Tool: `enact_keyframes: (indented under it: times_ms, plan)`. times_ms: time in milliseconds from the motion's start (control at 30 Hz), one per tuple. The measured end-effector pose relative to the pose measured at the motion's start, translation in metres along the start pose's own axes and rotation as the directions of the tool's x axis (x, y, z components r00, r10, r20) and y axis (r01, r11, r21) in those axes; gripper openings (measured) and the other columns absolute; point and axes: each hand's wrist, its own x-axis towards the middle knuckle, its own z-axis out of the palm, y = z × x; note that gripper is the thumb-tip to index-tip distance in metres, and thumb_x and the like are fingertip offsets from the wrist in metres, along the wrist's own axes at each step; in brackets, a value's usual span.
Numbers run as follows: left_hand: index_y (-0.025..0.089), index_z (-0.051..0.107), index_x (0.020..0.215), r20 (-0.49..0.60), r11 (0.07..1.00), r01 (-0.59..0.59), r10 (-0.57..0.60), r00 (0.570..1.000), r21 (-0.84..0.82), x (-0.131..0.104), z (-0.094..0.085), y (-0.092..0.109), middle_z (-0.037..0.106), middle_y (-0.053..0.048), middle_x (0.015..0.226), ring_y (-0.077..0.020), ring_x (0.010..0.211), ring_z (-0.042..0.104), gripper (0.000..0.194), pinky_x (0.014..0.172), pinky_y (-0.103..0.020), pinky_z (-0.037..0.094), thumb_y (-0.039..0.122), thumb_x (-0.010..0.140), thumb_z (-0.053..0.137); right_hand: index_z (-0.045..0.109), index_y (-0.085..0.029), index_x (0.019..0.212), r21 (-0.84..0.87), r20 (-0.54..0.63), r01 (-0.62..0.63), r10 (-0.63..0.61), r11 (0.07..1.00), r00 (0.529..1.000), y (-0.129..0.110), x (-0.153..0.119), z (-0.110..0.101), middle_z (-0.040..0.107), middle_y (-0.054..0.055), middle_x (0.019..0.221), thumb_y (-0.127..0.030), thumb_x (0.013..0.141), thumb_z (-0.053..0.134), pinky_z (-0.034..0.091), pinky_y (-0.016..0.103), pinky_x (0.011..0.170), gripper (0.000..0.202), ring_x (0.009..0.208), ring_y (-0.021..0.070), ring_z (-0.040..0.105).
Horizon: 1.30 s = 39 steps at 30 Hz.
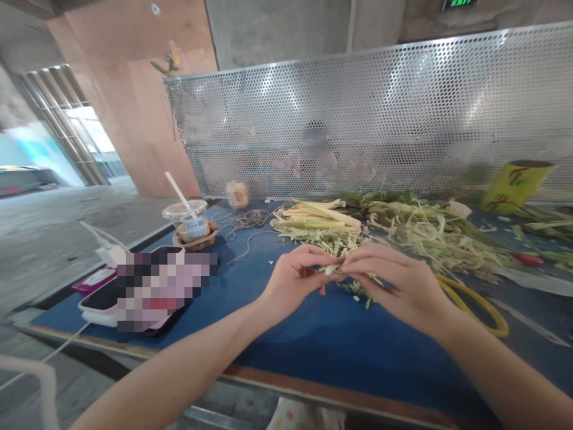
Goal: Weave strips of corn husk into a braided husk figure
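Observation:
My left hand [301, 276] and my right hand [394, 280] meet over the blue table [268, 334], fingertips pinched together. Between them is a small pale green plant piece [332, 270], partly covered by the fingers. Just beyond the fingertips lies a pile of shredded green and white plant bits [338, 243]. Behind that pile rests a bundle of pale stalks [313, 216]. Loose husks and leaves [430, 233] spread to the right of it.
At the left are a cup with a straw [193, 222], a phone [147, 275] and a purple pack [95, 279]. Tangled string [246, 221] lies beyond. A yellow loop [478, 310] and a yellow-green container [518, 186] are at the right. A perforated metal screen [367, 119] stands behind.

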Motion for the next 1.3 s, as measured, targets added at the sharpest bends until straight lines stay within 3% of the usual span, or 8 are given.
enact_keyframes:
  times_ms: [167, 267, 467, 667, 867, 1033, 1300]
  plan:
    - [0.025, 0.071, 0.083, -0.018, 0.974, -0.147, 0.152, 0.988, 0.174, -0.004, 0.0, 0.003, 0.056, -0.003, 0.083, -0.0073, 0.057, 0.051, 0.016, 0.049, -0.021, 0.046, 0.021, 0.07, 0.063, 0.052, -0.023, 0.09, 0.113, -0.092, -0.139, 0.149, 0.984, 0.984, -0.006, 0.004, 0.001, 0.06, 0.002, 0.08, -0.009, 0.079, 0.052, 0.048, 0.03, 0.071, 0.017, 0.078, 0.0146, 0.057]
    - [0.026, 0.071, 0.085, -0.002, 0.951, -0.175, 0.182, 0.983, 0.254, -0.005, -0.001, 0.002, 0.056, -0.004, 0.085, -0.0083, 0.058, 0.051, 0.016, 0.051, -0.021, 0.046, 0.022, 0.072, 0.062, 0.052, -0.023, 0.085, 0.118, -0.101, -0.147, 0.159, 0.982, 0.982, -0.008, 0.007, 0.0, 0.059, 0.002, 0.077, -0.008, 0.078, 0.052, 0.048, 0.032, 0.07, 0.016, 0.078, 0.0157, 0.056]
    - [0.025, 0.071, 0.085, 0.004, 0.964, -0.154, 0.157, 0.988, 0.217, -0.004, 0.0, 0.002, 0.057, -0.004, 0.084, -0.0082, 0.057, 0.051, 0.016, 0.051, -0.021, 0.046, 0.023, 0.072, 0.061, 0.053, -0.023, 0.084, 0.086, -0.128, -0.06, 0.071, 0.995, 0.989, -0.008, 0.008, 0.0, 0.06, 0.002, 0.076, -0.005, 0.077, 0.053, 0.048, 0.03, 0.069, 0.019, 0.079, 0.0153, 0.055]
    - [0.025, 0.064, 0.103, -0.158, 0.996, -0.056, 0.066, 0.985, 0.072, -0.003, 0.004, 0.004, 0.057, 0.001, 0.072, -0.0051, 0.046, 0.045, 0.035, 0.044, -0.02, 0.042, 0.023, 0.068, 0.065, 0.053, -0.021, 0.084, 0.323, -0.178, -0.22, 0.288, 0.92, 0.941, -0.008, 0.004, 0.011, 0.059, 0.002, 0.078, -0.011, 0.078, 0.054, 0.052, 0.026, 0.064, 0.012, 0.074, 0.0137, 0.059]
    - [0.024, 0.053, 0.116, -0.121, 1.0, 0.001, -0.002, 0.993, -0.01, -0.002, 0.004, 0.006, 0.056, 0.004, 0.07, -0.005, 0.045, 0.05, 0.047, 0.047, -0.02, 0.045, 0.021, 0.07, 0.064, 0.051, -0.023, 0.099, 0.311, -0.117, -0.336, 0.387, 0.889, 0.915, -0.007, 0.005, 0.019, 0.055, 0.006, 0.095, -0.023, 0.068, 0.066, 0.051, 0.026, 0.055, 0.035, 0.075, 0.0156, 0.054]
    - [0.022, 0.05, 0.118, -0.113, 0.999, 0.051, -0.051, 0.992, 0.0, -0.001, 0.004, 0.007, 0.057, 0.005, 0.068, -0.0044, 0.044, 0.048, 0.051, 0.046, -0.019, 0.042, 0.02, 0.069, 0.064, 0.061, -0.022, 0.094, 0.241, -0.024, -0.369, 0.386, 0.898, 0.922, -0.004, 0.004, 0.019, 0.061, 0.004, 0.08, -0.027, 0.074, 0.061, 0.049, 0.024, 0.049, 0.02, 0.055, 0.0109, 0.053]
    - [0.019, 0.049, 0.116, -0.086, 0.996, 0.083, -0.08, 0.993, 0.031, 0.001, 0.001, 0.01, 0.057, 0.004, 0.069, -0.0071, 0.048, 0.053, 0.048, 0.055, -0.023, 0.044, 0.021, 0.07, 0.062, 0.063, -0.021, 0.083, 0.303, -0.149, -0.351, 0.407, 0.886, 0.901, -0.002, 0.002, 0.022, 0.061, 0.005, 0.079, -0.024, 0.072, 0.063, 0.05, 0.025, 0.05, 0.012, 0.063, 0.0139, 0.057]
